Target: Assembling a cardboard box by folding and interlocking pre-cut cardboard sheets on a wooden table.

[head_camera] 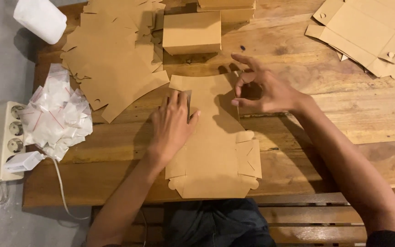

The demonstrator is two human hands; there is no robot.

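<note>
A flat brown cardboard box blank (216,155) lies on the wooden table (334,123) in front of me. My left hand (172,126) presses flat on the blank's left side, fingers pointing away from me along a fold. My right hand (264,89) hovers at the blank's upper right edge, thumb and fingers pinching a raised side flap. The blank's near end shows small tabs and slits.
A folded brown box (192,32) stands at the back centre, another behind it. A stack of flat blanks (113,55) lies back left, more blanks (371,32) back right. Small clear plastic bags (58,112), a power strip (5,142) with charger and a white roll (40,18) sit left.
</note>
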